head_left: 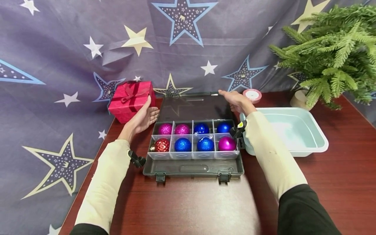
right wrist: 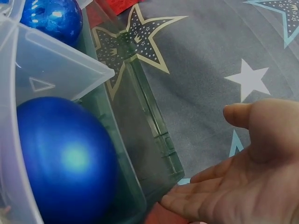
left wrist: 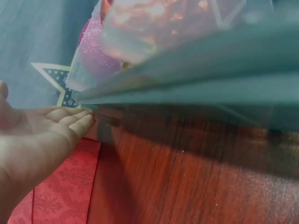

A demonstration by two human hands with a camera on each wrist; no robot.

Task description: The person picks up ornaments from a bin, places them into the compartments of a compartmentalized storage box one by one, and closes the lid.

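Note:
A dark see-through plastic case (head_left: 193, 168) lies on the table with its lid (head_left: 195, 107) raised at the back. Christmas balls fill its clear compartments: glittery magenta balls (head_left: 165, 129), blue balls (head_left: 182, 144), a red ball (head_left: 162, 145) and a shiny magenta ball (head_left: 227, 143). My left hand (head_left: 142, 119) is beside the case's back left side, palm turned inward, fingers extended; in the left wrist view its fingertips reach the case's edge. On the other side, my right hand (head_left: 236, 100) has its fingers extended near the lid's right corner. Whether it touches the lid, I cannot tell.
A red gift box (head_left: 130, 99) with a bow stands behind my left hand. To the right are a pale blue basin (head_left: 293, 130), a pink ribbon spool (head_left: 252, 95) and a green artificial tree (head_left: 332, 55). Starry cloth (head_left: 188, 62) hangs behind the table.

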